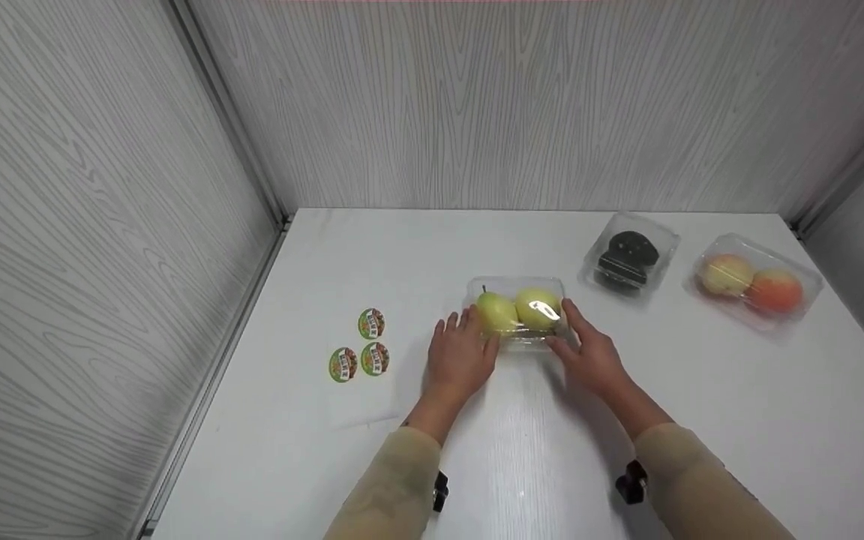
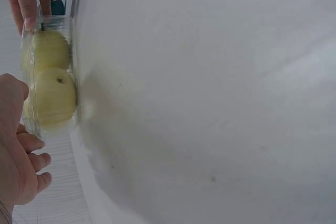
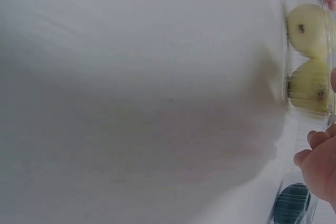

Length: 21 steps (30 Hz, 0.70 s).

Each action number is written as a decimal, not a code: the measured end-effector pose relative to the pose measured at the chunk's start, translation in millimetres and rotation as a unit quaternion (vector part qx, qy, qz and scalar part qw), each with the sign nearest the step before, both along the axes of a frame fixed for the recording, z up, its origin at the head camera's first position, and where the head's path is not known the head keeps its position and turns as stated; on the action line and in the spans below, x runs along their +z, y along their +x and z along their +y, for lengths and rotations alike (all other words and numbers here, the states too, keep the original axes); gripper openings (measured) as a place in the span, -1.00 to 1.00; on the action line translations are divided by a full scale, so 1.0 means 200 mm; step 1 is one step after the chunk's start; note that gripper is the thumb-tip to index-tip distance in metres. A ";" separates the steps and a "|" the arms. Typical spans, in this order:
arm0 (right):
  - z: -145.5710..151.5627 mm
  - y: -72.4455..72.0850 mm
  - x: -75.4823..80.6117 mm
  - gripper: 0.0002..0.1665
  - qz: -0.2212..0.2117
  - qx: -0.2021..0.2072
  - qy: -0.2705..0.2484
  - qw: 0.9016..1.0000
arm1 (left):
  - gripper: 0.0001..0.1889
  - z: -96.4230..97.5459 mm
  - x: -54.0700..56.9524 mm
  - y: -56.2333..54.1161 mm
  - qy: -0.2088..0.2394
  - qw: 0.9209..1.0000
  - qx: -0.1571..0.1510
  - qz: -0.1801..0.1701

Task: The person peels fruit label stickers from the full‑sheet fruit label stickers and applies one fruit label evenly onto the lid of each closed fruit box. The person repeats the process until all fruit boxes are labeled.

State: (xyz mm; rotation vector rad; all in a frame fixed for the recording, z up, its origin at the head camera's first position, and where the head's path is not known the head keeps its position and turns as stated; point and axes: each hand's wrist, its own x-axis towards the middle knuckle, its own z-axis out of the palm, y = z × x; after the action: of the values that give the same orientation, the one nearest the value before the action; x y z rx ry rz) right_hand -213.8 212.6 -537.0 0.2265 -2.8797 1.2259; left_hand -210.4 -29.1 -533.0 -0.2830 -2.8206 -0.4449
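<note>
Beige-sleeved forearms [image 1: 391,484] converging, left hand [image 1: 460,356] and right hand [image 1: 591,356] gripping opposite ends of a clear, rectangular plastic box [image 1: 518,283] of two yellow-green pears [image 1: 537,309], thumbs [image 1: 562,348] nearside, box inward from the white surface's [image 1: 274,450] far edge.

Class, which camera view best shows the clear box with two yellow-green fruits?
The head view: the clear box sits inside the frame, both fruits plain through the plastic. The left wrist view has it near the left edge, the right wrist near the right.
</note>
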 end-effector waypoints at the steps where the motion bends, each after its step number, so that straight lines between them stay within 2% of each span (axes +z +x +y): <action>1: 0.00 0.00 0.00 -0.04 0.000 -0.001 -0.001 1.000 | -0.37 0.00 0.00 0.00 0.002 1.000 0.000 -0.004; 7: 0.00 0.00 0.00 -0.03 -0.009 -0.003 -0.001 1.000 | -0.36 0.00 0.02 0.01 0.012 1.000 0.001 -0.020; 21: 0.02 -0.02 -0.02 -0.07 0.008 0.007 -0.012 1.000 | -0.37 0.00 0.02 0.00 0.007 1.000 0.002 0.000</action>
State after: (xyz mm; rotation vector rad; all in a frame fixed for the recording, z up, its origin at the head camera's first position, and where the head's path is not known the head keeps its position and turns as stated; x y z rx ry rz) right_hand -217.6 216.3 -540.3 0.2549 -2.8530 1.2540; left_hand -210.1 -28.8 -529.8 -0.2750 -2.8175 -0.4628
